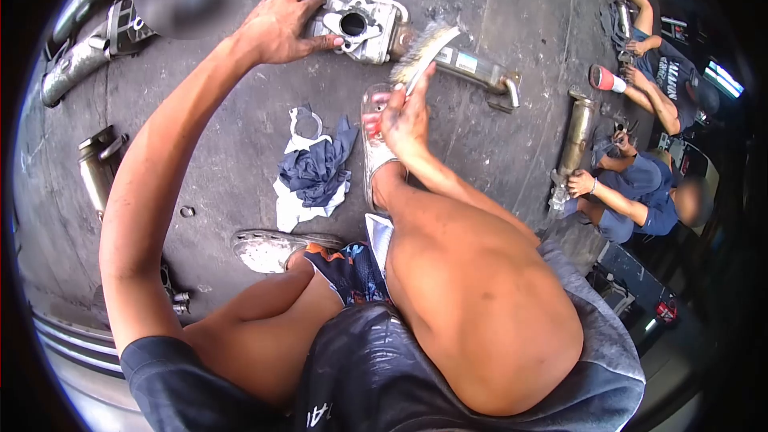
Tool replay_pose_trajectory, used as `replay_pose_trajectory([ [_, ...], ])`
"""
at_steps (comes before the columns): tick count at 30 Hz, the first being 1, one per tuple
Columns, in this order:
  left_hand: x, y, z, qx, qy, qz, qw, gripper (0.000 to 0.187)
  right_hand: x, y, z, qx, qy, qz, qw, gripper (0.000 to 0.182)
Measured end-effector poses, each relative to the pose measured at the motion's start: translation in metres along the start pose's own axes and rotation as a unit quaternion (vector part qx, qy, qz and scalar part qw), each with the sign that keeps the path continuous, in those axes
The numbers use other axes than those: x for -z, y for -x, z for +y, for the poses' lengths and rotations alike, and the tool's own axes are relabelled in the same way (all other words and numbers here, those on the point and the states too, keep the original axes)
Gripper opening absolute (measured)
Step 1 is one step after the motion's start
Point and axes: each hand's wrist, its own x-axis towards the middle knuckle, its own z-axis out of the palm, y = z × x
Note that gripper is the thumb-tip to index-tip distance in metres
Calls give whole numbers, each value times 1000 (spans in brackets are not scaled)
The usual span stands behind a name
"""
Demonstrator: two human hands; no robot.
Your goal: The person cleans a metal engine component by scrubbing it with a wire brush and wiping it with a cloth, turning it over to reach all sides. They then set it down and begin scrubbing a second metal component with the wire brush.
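At the top middle of the head view lies a metal engine part, a cast valve housing [374,30] with a round dark port and a long metal cooler body [472,68] reaching to the right. My left hand [284,26] grips the housing's left end, thumb along its near edge and fingers over the far side. My right hand [406,118] is closed round a curved scrub brush [436,52] with pale, dirty bristles. The bristles face the housing and overlap the cooler's near end in this view. My shoe [376,144] is just below the right hand.
Dark and white rags [316,168] lie on the floor between my feet. Metal pipe parts [76,72] and a canister [98,168] are at left, near a small ring [187,211]. At right, people [640,200] sit working, one holding a metal cylinder [578,136].
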Motion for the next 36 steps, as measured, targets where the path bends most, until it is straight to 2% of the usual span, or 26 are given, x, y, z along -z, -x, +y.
replay_pose_trajectory([
  [3,-2,1,2,2,6,-13,1000,84,10,-45,-36,-89,-84,70,990,80],
  [5,-7,5,-2,-13,17,-6,1000,87,14,-38,-19,-92,-81,17,992,79],
  [6,-5,1,-4,-24,18,5,1000,88,9,-17,-22,-48,-80,11,996,79],
  [7,0,0,-1,-19,2,-8,1000,86,5,0,-19,-56,-9,4,998,79],
  [9,4,-1,1,-9,10,-3,1000,84,5,-19,-19,-29,-3,31,999,78],
  [11,-2,2,0,-9,19,0,1000,83,19,-68,-44,-92,-116,41,988,73],
  [12,-3,5,2,-8,21,-5,1000,83,38,-87,-52,-115,-171,6,979,68],
  [14,4,3,3,-11,18,-5,1000,84,70,-69,-82,-163,-165,24,972,71],
  [16,9,3,5,-13,27,-24,999,82,84,-17,-87,-115,-67,13,991,74],
  [18,15,0,6,-14,25,-39,999,81,73,22,-85,-165,-14,18,986,71],
  [20,12,-1,5,-11,30,-42,999,79,51,35,-59,-216,-31,-29,975,75],
  [22,15,-1,7,-2,32,-45,998,78,37,19,-41,-66,66,-24,995,72],
  [23,15,-3,7,-7,27,-50,998,78,33,-10,-21,-29,140,17,990,72],
  [24,15,-4,6,-13,23,-54,998,77,33,-39,-21,62,142,58,986,72],
  [26,15,-4,7,-13,17,-65,998,76,45,-67,-84,-164,-41,63,984,69],
  [28,18,-6,9,-11,15,-75,997,75,51,-40,-87,-104,-36,71,991,69],
  [29,16,-7,7,-13,16,-79,997,75,44,-17,-76,-70,34,74,994,71],
  [31,16,-6,9,-10,6,-88,996,81,19,9,-35,-81,-66,48,993,79],
  [32,16,-7,9,-8,-3,-90,996,83,2,14,-15,81,65,60,993,84],
  [33,16,-7,10,-8,3,-85,996,83,-7,-12,-5,140,109,142,974,93],
  [34,18,-13,7,-5,-5,-88,996,83,-1,-38,-21,13,-51,72,996,96],
  [36,18,-10,11,4,-9,-118,993,82,23,-62,-81,-146,-139,59,978,101],
])
